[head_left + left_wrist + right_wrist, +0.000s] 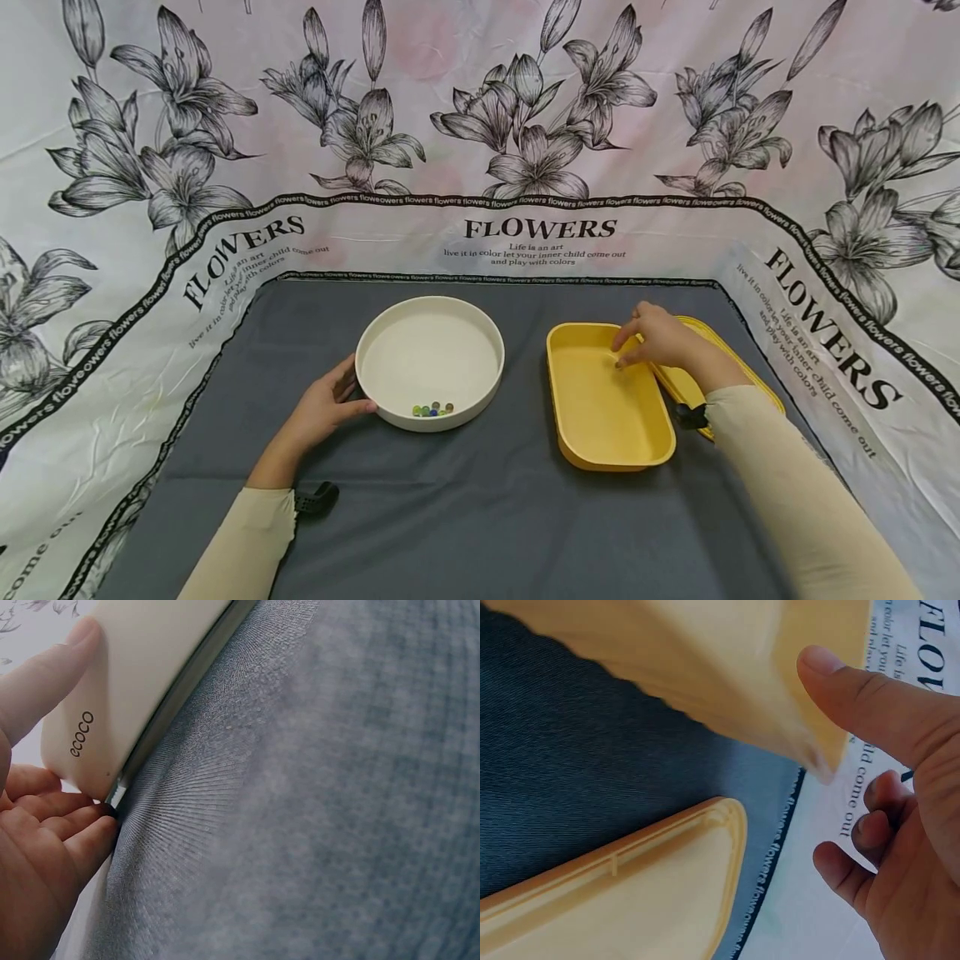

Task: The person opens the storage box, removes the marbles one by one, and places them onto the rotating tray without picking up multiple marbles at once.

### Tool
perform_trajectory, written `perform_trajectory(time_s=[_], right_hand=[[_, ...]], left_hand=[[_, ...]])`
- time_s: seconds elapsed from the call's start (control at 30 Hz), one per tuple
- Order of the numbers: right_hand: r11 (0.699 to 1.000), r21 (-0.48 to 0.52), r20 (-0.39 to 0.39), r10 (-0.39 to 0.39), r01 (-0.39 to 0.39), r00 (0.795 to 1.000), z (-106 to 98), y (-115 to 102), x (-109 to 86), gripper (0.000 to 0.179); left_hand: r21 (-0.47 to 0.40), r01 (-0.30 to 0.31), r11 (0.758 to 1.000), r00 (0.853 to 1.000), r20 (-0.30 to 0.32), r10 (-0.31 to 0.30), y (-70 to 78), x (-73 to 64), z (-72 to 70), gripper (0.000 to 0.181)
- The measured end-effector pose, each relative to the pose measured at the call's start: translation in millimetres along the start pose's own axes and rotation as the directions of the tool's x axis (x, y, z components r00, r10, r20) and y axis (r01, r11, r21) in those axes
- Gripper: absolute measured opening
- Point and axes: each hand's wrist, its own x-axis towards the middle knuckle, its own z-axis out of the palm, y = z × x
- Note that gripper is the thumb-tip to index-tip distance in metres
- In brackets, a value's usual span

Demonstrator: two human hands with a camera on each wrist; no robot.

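A round cream tray (438, 346) sits at the centre left, with several small glass marbles (432, 410) gathered along its near side. My left hand (327, 410) grips its left side. In the left wrist view the thumb (64, 664) lies on the tray wall (150, 667), marked "ecoco", while the fingertips meet its lower edge. Over the far right corner of a deep yellow box (611, 408) is my right hand (660, 337), fingers spread and loosely bent, holding nothing. In the right wrist view its thumb (862, 694) overlaps the box wall (727, 712).
A yellow lid (750, 383) lies right of the box, partly under the right forearm. Dark grey cloth (480, 517) covers the work surface, bordered by a white flower-printed sheet (540, 242) at the back and sides. A dark wrist strap (318, 498) shows by the left sleeve.
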Motion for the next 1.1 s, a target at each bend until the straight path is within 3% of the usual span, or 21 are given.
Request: perform_trajectory(time_s=[0.27,0.8,1.1], right_hand=[[0.998,-0.041,-0.023,0.043,-0.043,0.999,13,6,0.0,0.020],[0.991,-0.133,-0.049,0.003,-0.010,0.999,22,6,4.1,0.018],[0.990,-0.134,-0.016,0.047,-0.048,0.999,27,9,10.0,0.011]], left_hand=[[0.002,0.011,1.000,1.000,0.002,-0.011,0.9,-0.9,1.5,0.106],[0.009,0.015,1.000,1.000,0.002,-0.015,1.7,0.6,-2.4,0.108],[0.000,0.009,1.000,1.000,0.005,-0.009,0.8,0.4,-2.3,0.108]])
